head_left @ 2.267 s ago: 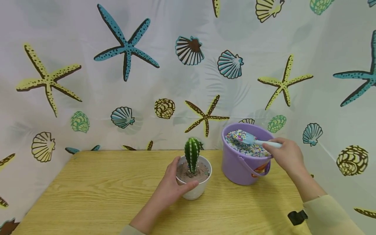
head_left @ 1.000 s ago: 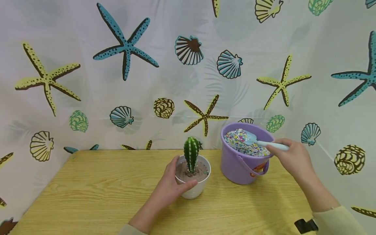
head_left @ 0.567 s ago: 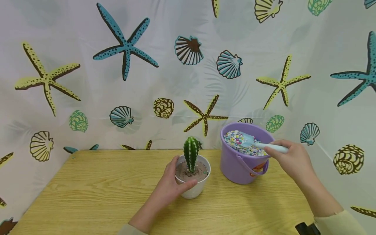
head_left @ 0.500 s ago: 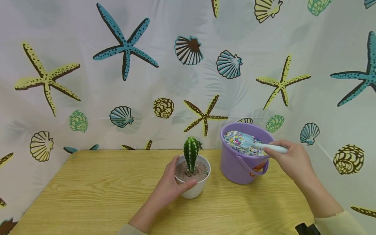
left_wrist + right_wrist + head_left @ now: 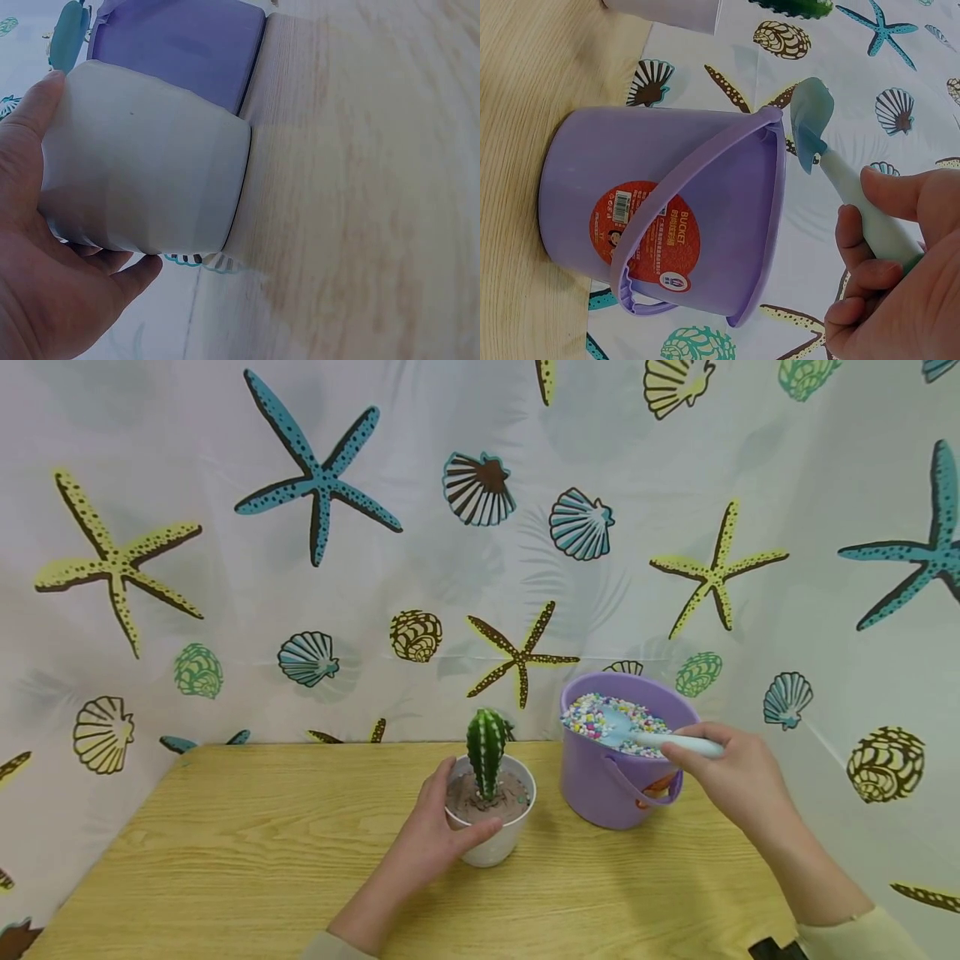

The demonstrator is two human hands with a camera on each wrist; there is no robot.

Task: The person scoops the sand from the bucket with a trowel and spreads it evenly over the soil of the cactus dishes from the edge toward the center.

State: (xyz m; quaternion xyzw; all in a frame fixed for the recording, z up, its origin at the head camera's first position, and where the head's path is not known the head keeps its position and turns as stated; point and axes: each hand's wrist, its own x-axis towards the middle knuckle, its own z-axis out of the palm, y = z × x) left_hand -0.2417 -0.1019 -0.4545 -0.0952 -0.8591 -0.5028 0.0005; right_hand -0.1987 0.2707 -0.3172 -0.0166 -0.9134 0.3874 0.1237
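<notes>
A small green cactus [image 5: 486,752] stands upright in brown soil inside a white pot [image 5: 492,847]. My left hand [image 5: 437,837] holds the pot's left side, thumb in front and fingers behind; the left wrist view shows the pot [image 5: 150,161] resting on the table. My right hand [image 5: 738,772] grips the pale blue handle of a small toy shovel [image 5: 686,744]. The shovel's blade carries multicoloured beads [image 5: 585,717] over the left part of a purple bucket [image 5: 600,789]. In the right wrist view, the shovel [image 5: 812,120] is above the bucket's rim.
More coloured beads [image 5: 648,720] fill the bucket, whose handle [image 5: 637,789] hangs down in front. The wooden table [image 5: 285,843] reaches back to a white curtain [image 5: 450,568] printed with starfish and shells. A black object [image 5: 776,949] shows at the right sleeve.
The shovel, loaded with beads, has risen slightly and shifted left toward the bucket's left rim. My left hand and the pot have stayed in place.
</notes>
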